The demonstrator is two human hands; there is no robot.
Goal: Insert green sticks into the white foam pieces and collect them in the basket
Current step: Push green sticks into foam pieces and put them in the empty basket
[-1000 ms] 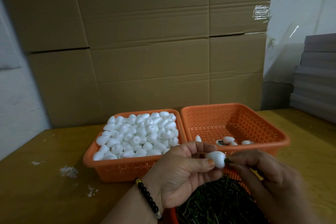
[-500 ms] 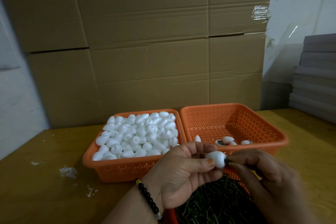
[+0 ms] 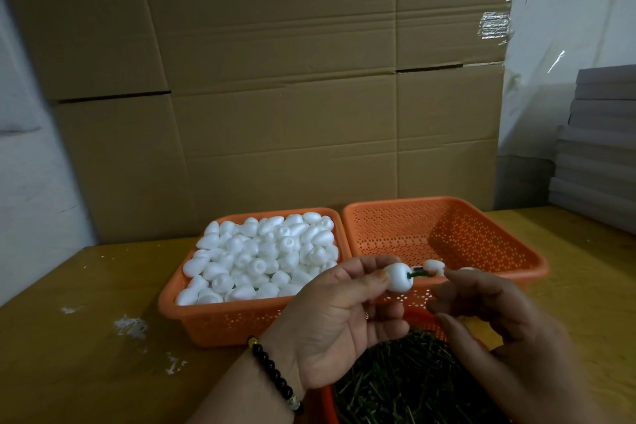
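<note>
Using the full orange basket (image 3: 220,324) as the anchor here, the one heaped with loose white foam pieces (image 3: 265,256). Off to its left on the yellowish wooden table (image 3: 69,355) there are a few white crumbs (image 3: 130,326). Behind it, big cardboard boxes (image 3: 275,79) make a wall.

Just in front of that basket's right corner the left hand (image 3: 339,327) is up, with a black bead bracelet (image 3: 272,373) on the wrist. Its thumb and forefinger pinch a single foam piece (image 3: 399,277), the other fingers curled in underneath. A green stick (image 3: 418,274) pokes out of the piece's right side, so the stick is seated in the foam.

Right of the full basket, rims touching, sits the second orange basket (image 3: 447,238), mostly bare mesh with only a few finished foam pieces (image 3: 433,265) near its front wall. The held piece hangs just in front of that wall.

Further right, the right hand (image 3: 495,327) is a bit blurry; its fingers are loosely bent and apart from the stick, holding nothing that I can see.

Below both hands, nearer the camera than the full basket, a third orange container (image 3: 421,313) holds a pile of green sticks (image 3: 406,385). Far right, a stack of grey boards (image 3: 599,148).
</note>
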